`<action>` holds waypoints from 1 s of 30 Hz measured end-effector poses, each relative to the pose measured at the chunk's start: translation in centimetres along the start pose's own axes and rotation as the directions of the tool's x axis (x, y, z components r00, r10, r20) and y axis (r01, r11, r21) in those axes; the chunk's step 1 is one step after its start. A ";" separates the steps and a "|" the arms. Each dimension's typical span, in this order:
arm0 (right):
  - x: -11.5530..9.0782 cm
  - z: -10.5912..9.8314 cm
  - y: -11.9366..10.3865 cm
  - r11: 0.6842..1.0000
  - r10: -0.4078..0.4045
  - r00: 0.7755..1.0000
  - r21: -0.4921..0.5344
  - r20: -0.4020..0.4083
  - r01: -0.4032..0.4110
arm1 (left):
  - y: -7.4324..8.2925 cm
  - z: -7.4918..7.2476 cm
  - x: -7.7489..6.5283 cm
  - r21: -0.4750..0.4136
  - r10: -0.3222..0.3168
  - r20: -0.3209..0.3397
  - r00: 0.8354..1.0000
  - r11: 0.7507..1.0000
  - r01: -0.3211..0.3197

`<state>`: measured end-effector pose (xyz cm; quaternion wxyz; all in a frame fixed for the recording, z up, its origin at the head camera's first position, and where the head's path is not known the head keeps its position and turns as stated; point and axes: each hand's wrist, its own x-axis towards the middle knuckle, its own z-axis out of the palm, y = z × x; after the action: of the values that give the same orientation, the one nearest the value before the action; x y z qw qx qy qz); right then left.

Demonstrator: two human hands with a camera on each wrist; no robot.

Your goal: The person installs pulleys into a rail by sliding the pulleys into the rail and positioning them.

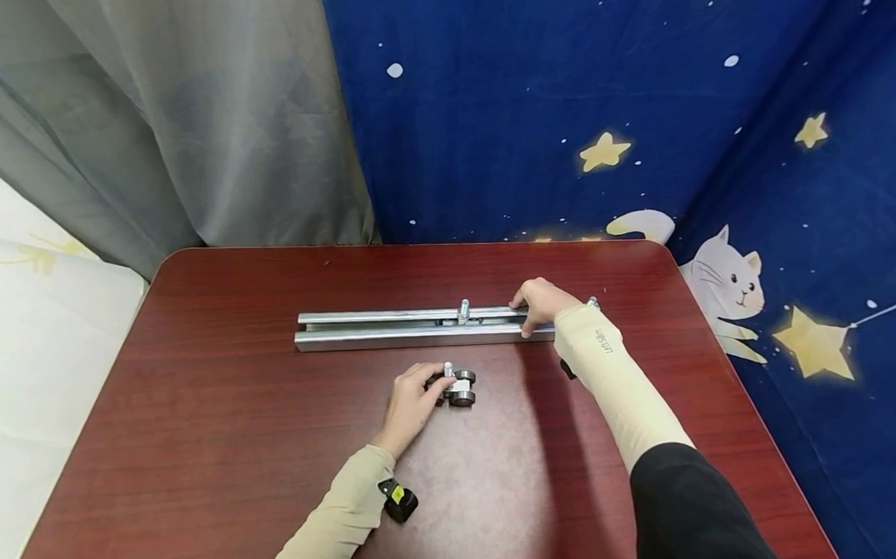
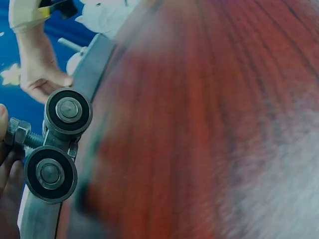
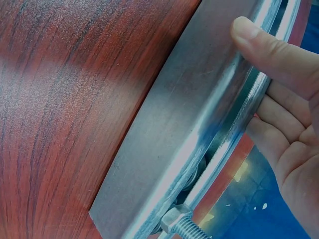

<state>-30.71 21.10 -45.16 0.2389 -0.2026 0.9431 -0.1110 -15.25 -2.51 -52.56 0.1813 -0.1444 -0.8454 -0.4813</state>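
Observation:
A slotted metal rail lies lengthwise across the table. My right hand grips it toward its right end, thumb on the near side and fingers on the far side, as the right wrist view shows. In front of the rail, my left hand holds a small wheeled trolley between thumb and fingers. Its round black-rimmed wheels and threaded bolt with nuts show close up in the left wrist view. Another bolt stands up from the rail's slot, left of my right hand.
A further bolt sticks up at the rail's right end, partly behind the right sleeve; the right wrist view shows a bolt with its hex nut. The reddish wooden table meets grey and blue curtains behind.

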 end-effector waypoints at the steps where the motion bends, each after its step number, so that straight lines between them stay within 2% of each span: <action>1: 0.0 0.0 0.0 1.000 -0.005 1.000 -0.003 0.000 0.005 | -0.1 -0.2 0.1 -0.004 -0.002 -0.012 1.000 1.000 0.002; 9: 0.0 0.0 0.2 1.000 -0.016 1.000 0.004 -0.004 0.016 | -0.8 -2.6 0.6 0.009 -0.019 -0.100 0.995 1.000 0.020; 17: -0.2 0.1 0.1 1.000 -0.014 1.000 0.012 -0.012 0.014 | -1.9 -5.2 0.8 0.078 -0.041 -0.195 0.980 0.995 0.057; 22: -0.2 0.2 0.0 0.999 0.015 1.000 0.035 -0.012 -0.015 | -2.7 -6.8 0.7 0.101 -0.053 -0.260 0.964 0.991 0.082; 30: -0.1 0.2 0.0 1.000 -0.030 0.999 0.001 -0.019 0.030 | -3.6 -9.3 0.1 0.111 -0.092 -0.355 0.930 0.984 0.140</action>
<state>-30.50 21.13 -45.25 0.2286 -0.2157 0.9421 -0.1170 -15.29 -12.37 -50.81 0.3087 0.0060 -0.8374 -0.4510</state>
